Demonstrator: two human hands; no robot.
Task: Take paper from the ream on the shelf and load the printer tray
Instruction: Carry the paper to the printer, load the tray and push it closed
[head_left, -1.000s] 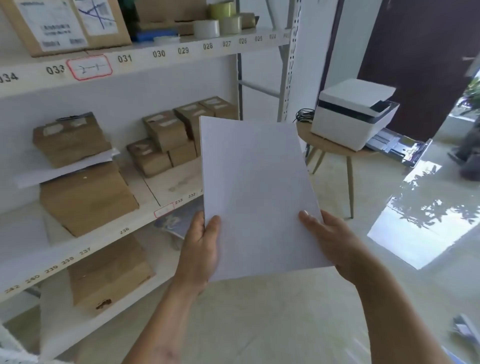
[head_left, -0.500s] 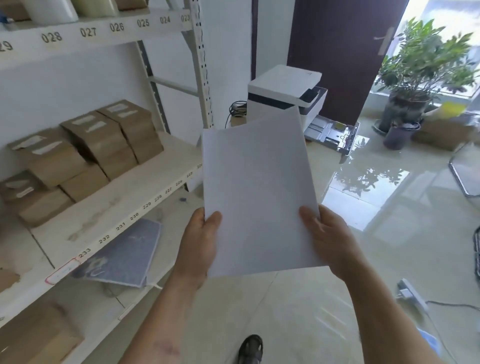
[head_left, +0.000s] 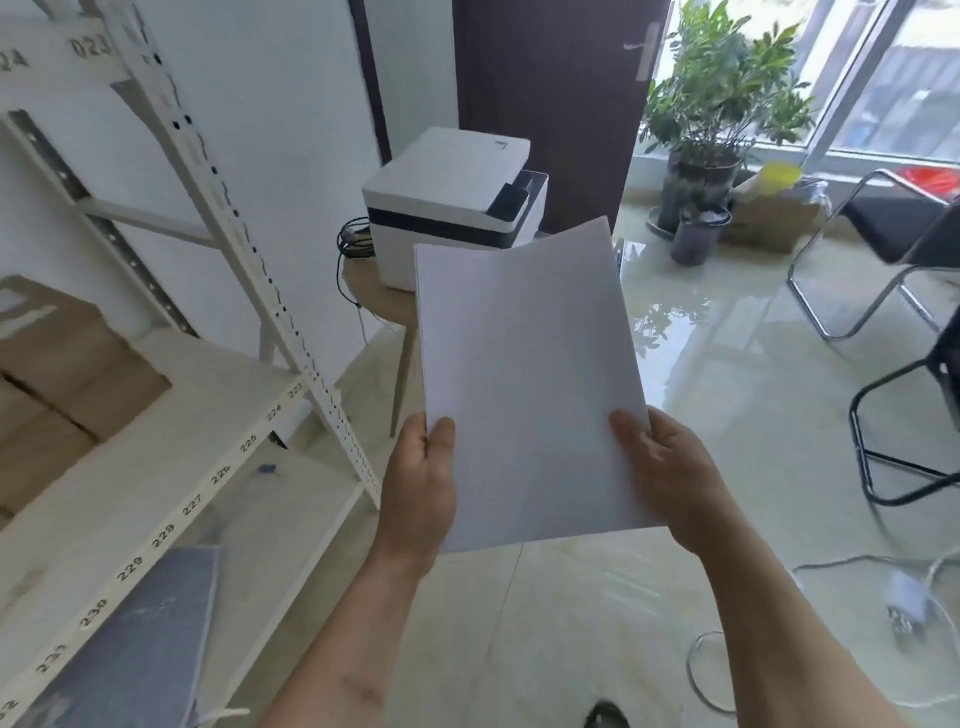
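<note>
While both hands, left (head_left: 418, 488) and right (head_left: 667, 480), grip the paper (head_left: 524, 384), it hides part of the printer (head_left: 447, 202); a shelf (head_left: 156, 457) stands beside.

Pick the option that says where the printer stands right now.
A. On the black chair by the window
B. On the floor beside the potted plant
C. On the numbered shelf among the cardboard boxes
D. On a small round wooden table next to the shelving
D: the white printer sits on the round wooden table, just past the shelving upright, behind the paper stack.
</note>
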